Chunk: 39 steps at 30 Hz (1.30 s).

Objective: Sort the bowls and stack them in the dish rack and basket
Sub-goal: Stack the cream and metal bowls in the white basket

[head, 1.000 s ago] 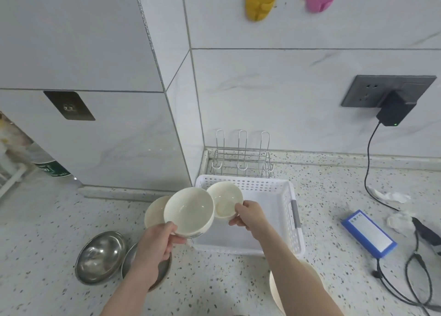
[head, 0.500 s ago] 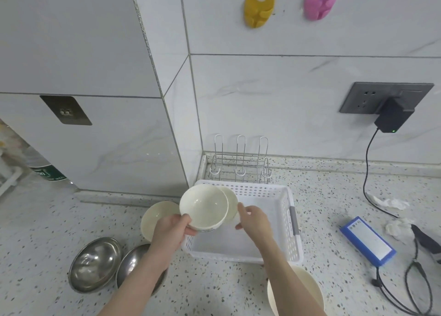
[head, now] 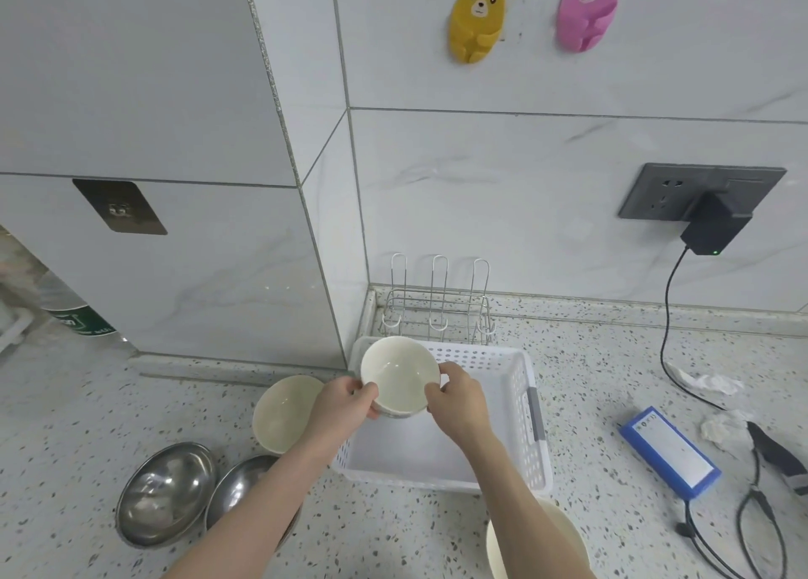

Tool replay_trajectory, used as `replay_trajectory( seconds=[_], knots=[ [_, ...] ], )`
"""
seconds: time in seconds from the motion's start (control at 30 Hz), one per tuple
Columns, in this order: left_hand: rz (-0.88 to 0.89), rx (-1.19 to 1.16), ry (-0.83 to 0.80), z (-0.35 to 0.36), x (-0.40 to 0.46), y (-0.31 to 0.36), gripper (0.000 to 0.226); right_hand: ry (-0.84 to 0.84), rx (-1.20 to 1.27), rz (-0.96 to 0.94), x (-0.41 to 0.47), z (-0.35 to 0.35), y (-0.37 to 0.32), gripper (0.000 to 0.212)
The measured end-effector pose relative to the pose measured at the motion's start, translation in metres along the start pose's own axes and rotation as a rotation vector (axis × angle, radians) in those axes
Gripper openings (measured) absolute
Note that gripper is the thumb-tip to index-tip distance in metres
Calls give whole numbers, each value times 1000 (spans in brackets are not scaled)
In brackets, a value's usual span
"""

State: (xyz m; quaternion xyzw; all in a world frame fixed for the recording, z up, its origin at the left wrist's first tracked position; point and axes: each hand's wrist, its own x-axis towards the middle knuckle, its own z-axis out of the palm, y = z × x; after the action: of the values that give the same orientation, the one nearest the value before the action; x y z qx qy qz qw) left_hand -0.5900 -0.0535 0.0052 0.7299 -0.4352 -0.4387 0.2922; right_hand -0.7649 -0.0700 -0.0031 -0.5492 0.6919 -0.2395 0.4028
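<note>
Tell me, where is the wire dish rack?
The wire dish rack stands at the back of the counter in the wall corner, just behind the white basket, beyond the white bowl both hands hold.

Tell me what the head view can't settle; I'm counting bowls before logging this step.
- Held bowls: the left hand and right hand cover the sides, so how many are nested is unclear.
- Right steel bowl: mostly behind the left forearm.
- Near bowl: cut by the bottom edge and the right forearm.
- Bottle: hidden by the wall corner; label too small.
</note>
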Motion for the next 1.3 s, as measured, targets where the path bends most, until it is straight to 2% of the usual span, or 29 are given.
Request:
replay_trajectory(
  seconds=[0.17,0.4,0.57,0.83,1.03,1.17,1.3],
  knots=[
    [3,121,-66,-3,14,1,27,32,-33,20,8,6,-3,30],
    [43,208,-26,-7,22,-3,49,44,-84,51,9,13,-5,31],
    [48,232,-15,-6,23,-6,41,29,-77,61,8,16,-3,34],
    [49,204,-27,-7,22,-6,41,-10,-35,76,4,12,-2,37],
    [65,113,-5,-7,14,-10,44,-24,25,98,-18,4,-1,53],
    [58,-59,39,-23,-3,-23,32,35,134,104,-49,-2,2,45],
    [48,-142,168,-65,-22,-51,20,136,290,140,-93,-3,12,36]
  ],
)
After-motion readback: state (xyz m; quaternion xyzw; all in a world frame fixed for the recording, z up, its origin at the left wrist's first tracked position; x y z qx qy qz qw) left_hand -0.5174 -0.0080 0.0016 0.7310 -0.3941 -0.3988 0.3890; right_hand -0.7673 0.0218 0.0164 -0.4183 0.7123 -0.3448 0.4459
